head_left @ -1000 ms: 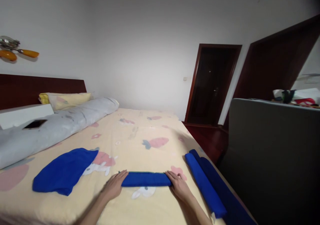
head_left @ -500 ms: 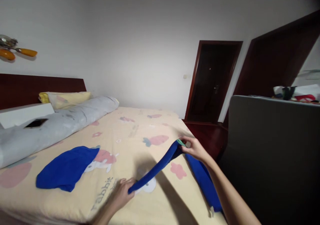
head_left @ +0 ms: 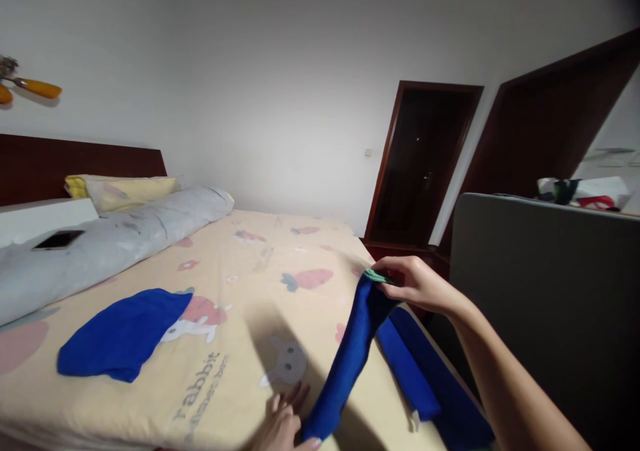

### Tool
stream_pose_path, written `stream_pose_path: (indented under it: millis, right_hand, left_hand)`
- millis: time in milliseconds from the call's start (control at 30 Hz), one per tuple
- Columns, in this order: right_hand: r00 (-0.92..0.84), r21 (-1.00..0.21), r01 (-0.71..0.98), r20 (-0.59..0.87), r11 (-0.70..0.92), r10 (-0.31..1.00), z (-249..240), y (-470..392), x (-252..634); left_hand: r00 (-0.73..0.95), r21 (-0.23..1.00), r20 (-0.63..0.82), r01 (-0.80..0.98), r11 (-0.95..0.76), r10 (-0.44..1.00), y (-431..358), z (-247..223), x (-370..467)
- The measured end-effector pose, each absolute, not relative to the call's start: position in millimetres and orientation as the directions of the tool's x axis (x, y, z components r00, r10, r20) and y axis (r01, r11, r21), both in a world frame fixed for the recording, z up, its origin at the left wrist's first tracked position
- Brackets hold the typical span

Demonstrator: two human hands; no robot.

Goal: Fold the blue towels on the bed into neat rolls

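Observation:
A long, folded strip of blue cloth with a green edge slants down across the near side of the bed. My right hand pinches its upper, green-edged end above the mattress. At the lower end is my left hand, low over the sheet with its fingers spread. The left thumb touches the cloth's bottom edge, partly cut off by the frame. Under my right forearm lies a folded blue cloth with a small pale tag. To the left, another blue cloth lies flat on the bed.
The bed has a cream sheet printed with rabbits and carrots. A grey rolled quilt with a phone on top lies along the left, by a yellow pillow. A dark grey panel stands at the right.
My right hand has moved right, pulling the blue strip steeper. My left hand has shifted down and right; its fingers have spread from their hold on the lower end. The view has shifted slightly.

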State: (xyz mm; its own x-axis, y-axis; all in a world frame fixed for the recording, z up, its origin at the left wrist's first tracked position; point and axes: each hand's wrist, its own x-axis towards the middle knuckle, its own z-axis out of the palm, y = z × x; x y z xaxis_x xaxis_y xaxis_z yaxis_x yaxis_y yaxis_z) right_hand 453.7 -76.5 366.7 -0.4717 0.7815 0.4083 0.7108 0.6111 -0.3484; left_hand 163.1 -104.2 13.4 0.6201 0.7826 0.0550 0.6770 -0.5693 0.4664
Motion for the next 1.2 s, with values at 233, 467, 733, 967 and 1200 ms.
stream_pose_path:
  millis: [233, 467, 733, 967, 1200]
  right_hand:
    - [-0.566, -0.205, 0.753, 0.281, 0.625, 0.775, 388.1, -93.5, 434.8]
    - [-0.416, -0.182, 0.872, 0.211, 0.453, 0.885, 398.1, -55.4, 476.8]
    - [-0.263, 0.131, 0.964, 0.574, 0.23, 0.775, 407.6, -2.6, 554.3]
    - [-0.355, 0.33, 0.933, 0.779, 0.144, 0.517, 336.7, -36.6, 589.0]
    - [-0.054, -0.165, 0.944, 0.775, 0.285, 0.629, 105.0, -125.0, 627.9]
  left_hand:
    - [0.672, 0.083, 0.271, 0.696, -0.713, 0.689, -96.4, -36.2, 189.2]
    - [0.538, -0.321, 0.763, 0.797, -0.512, 0.359, -99.4, -75.1, 174.5]
    - [0.507, -0.288, 0.799, 0.795, -0.534, 0.324, -100.7, -73.7, 172.5]
    - [0.556, -0.289, 0.752, 0.761, -0.581, 0.354, -105.3, -66.3, 167.5]
    - [0.555, -0.236, 0.709, 0.768, -0.595, 0.435, -114.3, -58.0, 167.2]
